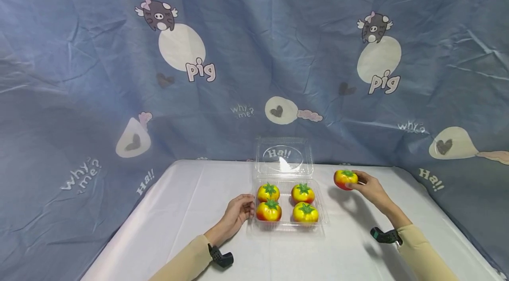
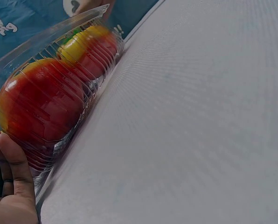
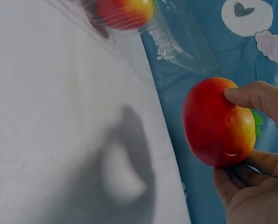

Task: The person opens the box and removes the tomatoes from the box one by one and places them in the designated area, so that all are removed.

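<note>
My right hand (image 1: 370, 187) holds a red-and-yellow tomato (image 1: 345, 179) with a green leafy top, raised above the table to the right of a clear plastic clamshell box (image 1: 284, 224). In the right wrist view, the thumb lies on one side of this tomato (image 3: 218, 122) and the fingers on the opposite side. Two tomatoes stand in the box's left column, the nearer one (image 1: 268, 211) close to my left hand (image 1: 237, 213). Another two fill the right column, including a front one (image 1: 305, 213). My left hand rests at the box's left wall, its fingers loosely extended against the plastic.
The box's transparent lid (image 1: 284, 157) stands raised at the back, near the table's far edge. A white cloth covers the table (image 1: 199, 210). Behind it hangs a blue curtain (image 1: 238, 51) with pig prints. Dark bands (image 1: 385, 235) are worn on both wrists.
</note>
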`<move>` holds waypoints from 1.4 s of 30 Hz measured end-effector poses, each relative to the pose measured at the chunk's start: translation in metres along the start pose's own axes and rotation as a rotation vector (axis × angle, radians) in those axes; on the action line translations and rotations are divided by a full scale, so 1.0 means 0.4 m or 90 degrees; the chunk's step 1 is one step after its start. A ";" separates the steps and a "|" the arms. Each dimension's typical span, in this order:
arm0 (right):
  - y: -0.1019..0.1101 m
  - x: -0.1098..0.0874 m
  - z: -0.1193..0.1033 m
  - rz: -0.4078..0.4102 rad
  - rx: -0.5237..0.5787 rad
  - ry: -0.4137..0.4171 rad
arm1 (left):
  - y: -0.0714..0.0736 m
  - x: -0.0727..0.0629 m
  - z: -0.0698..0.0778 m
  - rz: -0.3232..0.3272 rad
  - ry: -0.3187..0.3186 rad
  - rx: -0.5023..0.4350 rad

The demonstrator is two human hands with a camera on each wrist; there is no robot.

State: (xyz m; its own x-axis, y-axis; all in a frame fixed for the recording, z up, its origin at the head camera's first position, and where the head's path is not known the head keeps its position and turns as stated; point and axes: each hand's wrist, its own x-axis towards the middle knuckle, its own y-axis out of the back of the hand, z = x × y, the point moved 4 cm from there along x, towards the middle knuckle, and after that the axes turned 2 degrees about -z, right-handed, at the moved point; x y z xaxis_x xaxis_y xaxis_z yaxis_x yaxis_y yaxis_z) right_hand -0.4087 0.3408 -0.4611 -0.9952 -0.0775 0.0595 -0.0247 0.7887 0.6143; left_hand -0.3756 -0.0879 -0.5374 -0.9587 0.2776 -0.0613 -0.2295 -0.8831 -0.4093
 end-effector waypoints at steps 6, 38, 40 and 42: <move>-0.004 0.005 0.022 0.004 0.002 -0.022 | 0.001 0.000 -0.001 0.005 0.000 0.002; -0.042 0.017 0.070 0.020 -0.002 -0.083 | -0.002 0.000 -0.001 -0.002 -0.004 0.001; -0.044 0.016 0.070 0.022 -0.005 -0.088 | -0.003 0.000 -0.001 -0.002 -0.004 0.000; -0.047 0.016 0.073 0.023 -0.007 -0.095 | -0.003 0.000 0.000 -0.003 -0.005 -0.001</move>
State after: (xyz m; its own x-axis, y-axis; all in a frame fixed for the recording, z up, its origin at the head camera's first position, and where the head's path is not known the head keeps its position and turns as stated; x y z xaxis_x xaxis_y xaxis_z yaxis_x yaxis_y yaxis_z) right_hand -0.4172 0.3434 -0.4952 -0.9985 0.0426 -0.0354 0.0114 0.7830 0.6219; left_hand -0.3751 -0.0867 -0.5370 -0.9590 0.2785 -0.0522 -0.2336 -0.8813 -0.4107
